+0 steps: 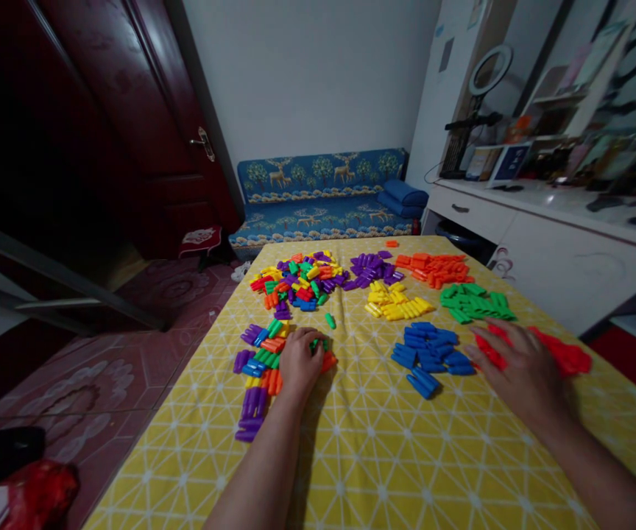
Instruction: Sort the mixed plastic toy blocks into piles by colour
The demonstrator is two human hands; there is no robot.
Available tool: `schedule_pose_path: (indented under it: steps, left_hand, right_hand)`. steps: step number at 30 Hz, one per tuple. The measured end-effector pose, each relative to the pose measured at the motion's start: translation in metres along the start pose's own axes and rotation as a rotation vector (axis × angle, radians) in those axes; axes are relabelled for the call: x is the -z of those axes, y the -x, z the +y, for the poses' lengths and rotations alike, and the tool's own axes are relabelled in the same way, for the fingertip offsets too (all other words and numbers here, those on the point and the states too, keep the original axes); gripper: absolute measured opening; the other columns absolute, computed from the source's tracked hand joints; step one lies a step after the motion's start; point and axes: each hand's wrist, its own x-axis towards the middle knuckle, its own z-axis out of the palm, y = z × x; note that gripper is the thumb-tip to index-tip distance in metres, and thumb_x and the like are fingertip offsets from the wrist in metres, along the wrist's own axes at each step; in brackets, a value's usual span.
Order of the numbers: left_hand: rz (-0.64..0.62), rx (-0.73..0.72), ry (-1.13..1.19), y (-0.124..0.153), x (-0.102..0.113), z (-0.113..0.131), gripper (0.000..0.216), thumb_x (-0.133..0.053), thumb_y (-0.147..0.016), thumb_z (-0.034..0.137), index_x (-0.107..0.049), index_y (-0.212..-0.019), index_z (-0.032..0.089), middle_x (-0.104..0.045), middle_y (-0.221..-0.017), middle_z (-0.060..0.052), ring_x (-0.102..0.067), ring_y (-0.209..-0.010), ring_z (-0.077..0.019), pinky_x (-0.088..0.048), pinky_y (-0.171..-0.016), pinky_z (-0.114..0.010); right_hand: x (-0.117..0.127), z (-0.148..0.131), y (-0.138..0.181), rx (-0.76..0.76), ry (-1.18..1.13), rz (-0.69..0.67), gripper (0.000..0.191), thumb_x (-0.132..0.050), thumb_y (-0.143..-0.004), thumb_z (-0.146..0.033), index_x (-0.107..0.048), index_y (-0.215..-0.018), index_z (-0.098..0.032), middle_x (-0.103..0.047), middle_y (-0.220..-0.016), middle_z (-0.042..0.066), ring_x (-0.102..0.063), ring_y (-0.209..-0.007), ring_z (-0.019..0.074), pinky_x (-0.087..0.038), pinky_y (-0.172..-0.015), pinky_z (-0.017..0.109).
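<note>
My left hand [300, 361] rests on the yellow tablecloth [384, 449], fingers curled over a few mixed plastic pieces, green and red ones showing at its fingertips. A strip of mixed pieces [257, 368] lies just left of it. My right hand [517, 364] lies flat with fingers spread over the red pile [564, 355]. The blue pile [428, 352] sits between my hands. Farther back are a mixed heap [296, 280], purple pile [373, 269], yellow pile [395, 302], orange pile [436, 269] and green pile [475, 302].
A white dresser [561, 243] with clutter and a ring light [492, 70] stands on the right. A blue patterned sofa [323, 195] is behind the table. A dark red door [146, 125] is at the left, above patterned floor tiles.
</note>
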Motion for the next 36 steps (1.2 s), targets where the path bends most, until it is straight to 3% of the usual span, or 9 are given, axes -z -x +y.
schedule_pose_path:
  steps: [3,5,9,12,15,19,23,30,36]
  left_hand:
    - [0.001,0.002,0.002,0.000,0.000,0.000,0.020,-0.057,-0.081,0.016,-0.074,-0.089,0.023,-0.069,-0.103,-0.005,-0.060,-0.097,-0.0208,-0.048,-0.086,-0.034]
    - [0.004,0.003,0.003,0.000,0.000,0.000,0.020,-0.057,-0.080,0.016,-0.074,-0.089,0.023,-0.069,-0.103,-0.004,-0.060,-0.097,-0.0205,-0.048,-0.086,-0.034]
    - [0.011,-0.020,0.003,0.000,-0.001,-0.002,0.021,-0.057,-0.079,0.014,-0.073,-0.089,0.022,-0.069,-0.102,-0.005,-0.060,-0.096,-0.0209,-0.047,-0.085,-0.034]
    - [0.028,-0.023,0.017,0.000,-0.003,-0.003,0.021,-0.058,-0.078,0.013,-0.072,-0.090,0.022,-0.069,-0.101,-0.005,-0.060,-0.096,-0.0217,-0.047,-0.086,-0.035]
    - [0.069,-0.053,0.080,0.000,-0.005,-0.005,0.023,-0.060,-0.074,0.009,-0.071,-0.091,0.020,-0.068,-0.097,-0.006,-0.060,-0.095,-0.0216,-0.048,-0.086,-0.035]
    - [0.172,-0.120,0.221,-0.001,-0.007,-0.006,0.024,-0.058,-0.073,0.003,-0.069,-0.086,0.019,-0.068,-0.090,-0.005,-0.062,-0.089,-0.0196,-0.050,-0.082,-0.033]
    - [0.274,-0.207,0.393,-0.002,-0.002,0.000,0.019,-0.052,-0.082,0.008,-0.068,-0.082,0.019,-0.068,-0.087,-0.005,-0.065,-0.085,-0.0172,-0.052,-0.076,-0.030]
    - [0.074,-0.288,0.648,0.005,0.004,0.019,0.013,-0.057,-0.088,0.021,-0.069,-0.082,0.019,-0.071,-0.088,-0.007,-0.066,-0.088,-0.0175,-0.054,-0.080,-0.031]
    - [-0.028,-0.281,0.542,0.009,-0.002,0.022,0.017,-0.052,-0.090,0.019,-0.069,-0.094,0.019,-0.068,-0.094,-0.008,-0.064,-0.091,-0.0170,-0.051,-0.082,-0.030]
  right_hand:
    - [-0.012,-0.035,-0.006,0.112,-0.112,-0.167,0.050,-0.050,-0.090,-0.049,-0.057,-0.131,-0.022,-0.043,-0.145,0.014,-0.042,-0.131,0.0324,-0.041,-0.103,0.048]
    - [-0.021,-0.051,-0.009,0.098,-0.075,-0.267,0.055,-0.052,-0.088,-0.052,-0.051,-0.137,-0.026,-0.037,-0.151,0.013,-0.036,-0.136,0.0349,-0.040,-0.103,0.053]
    - [-0.032,-0.070,-0.012,0.015,0.004,-0.368,0.056,-0.049,-0.088,-0.056,-0.051,-0.137,-0.029,-0.045,-0.145,0.012,-0.045,-0.129,0.0352,-0.045,-0.096,0.053]
    - [-0.033,-0.081,-0.014,0.048,-0.011,-0.396,0.054,-0.048,-0.089,-0.057,-0.050,-0.137,-0.033,-0.046,-0.145,0.009,-0.049,-0.125,0.0328,-0.047,-0.092,0.049]
    - [-0.035,-0.094,-0.019,0.094,-0.047,-0.383,0.052,-0.051,-0.088,-0.055,-0.052,-0.134,-0.033,-0.047,-0.145,0.008,-0.048,-0.126,0.0323,-0.045,-0.095,0.051]
    - [-0.039,-0.115,-0.029,0.113,-0.104,-0.283,0.045,-0.051,-0.090,-0.054,-0.059,-0.126,-0.029,-0.055,-0.139,0.009,-0.041,-0.131,0.0375,-0.030,-0.103,0.065]
    - [-0.038,-0.148,-0.038,0.160,-0.381,-0.194,0.038,-0.048,-0.095,-0.043,-0.060,-0.124,-0.022,-0.060,-0.132,0.010,-0.049,-0.126,0.0298,-0.036,-0.106,0.055]
    - [-0.048,-0.191,-0.029,0.091,-0.742,-0.169,0.049,-0.052,-0.092,-0.028,-0.043,-0.141,-0.025,-0.060,-0.130,0.010,-0.059,-0.117,0.0241,-0.054,-0.093,0.040]
    - [-0.054,-0.181,-0.026,-0.013,-0.795,-0.096,0.032,-0.052,-0.091,-0.022,-0.060,-0.121,-0.024,-0.069,-0.111,0.009,-0.066,-0.102,0.0236,-0.055,-0.087,0.040]
